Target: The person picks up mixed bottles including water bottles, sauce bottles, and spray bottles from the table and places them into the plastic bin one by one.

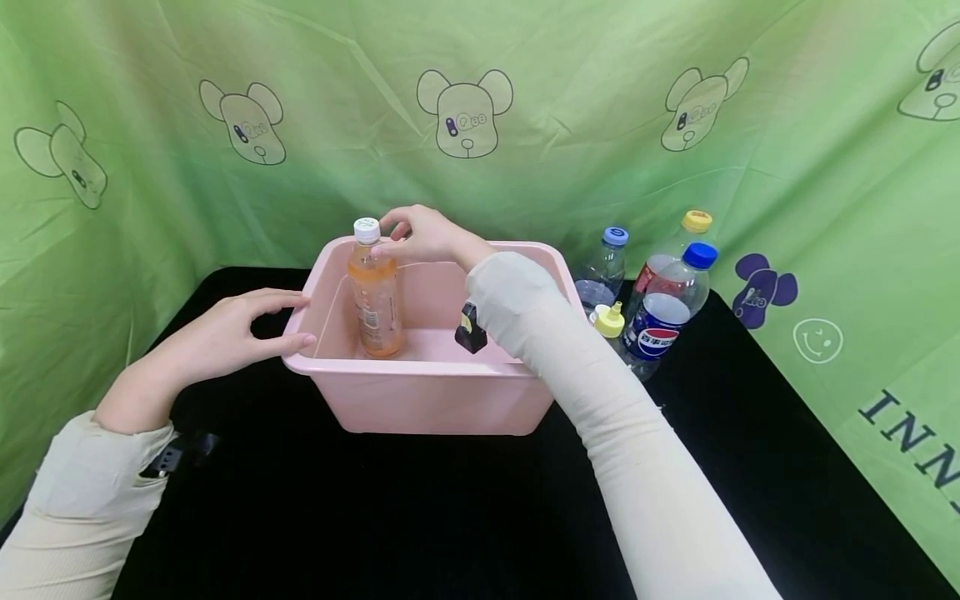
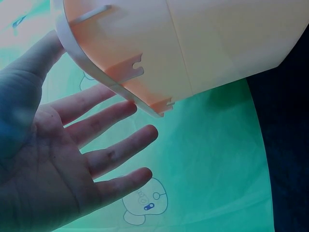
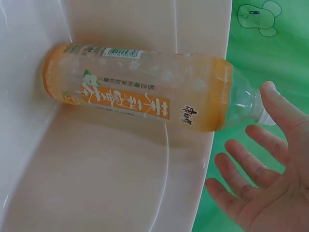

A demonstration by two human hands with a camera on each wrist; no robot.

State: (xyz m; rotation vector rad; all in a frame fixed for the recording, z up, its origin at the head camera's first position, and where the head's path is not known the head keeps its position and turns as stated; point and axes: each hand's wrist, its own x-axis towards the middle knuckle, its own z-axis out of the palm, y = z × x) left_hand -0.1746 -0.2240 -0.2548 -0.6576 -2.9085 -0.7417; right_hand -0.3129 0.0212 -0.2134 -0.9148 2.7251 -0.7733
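A clear plastic bottle [image 1: 377,300] with an orange label and white cap stands in the left part of a pink plastic basin [image 1: 431,400]. At its neck is my right hand [image 1: 431,235], thumb and index finger close to either side. The right wrist view shows that hand [image 3: 263,179] with its fingers spread and only loosely bent beside the bottle's cap end [image 3: 263,108]. My left hand [image 1: 232,333] touches the basin's left rim, thumb on the near side. In the left wrist view, its fingers [image 2: 120,150] are straight under the rim [image 2: 87,67].
Right of the basin stand several plastic bottles: one with a light blue cap [image 1: 603,267], one with a yellow cap [image 1: 696,222], a Pepsi-labelled bottle [image 1: 660,321] and one with a yellow nozzle [image 1: 609,321]. A black cloth [image 1: 360,517] covers the table, and a green curtain [image 1: 570,167] hangs behind.
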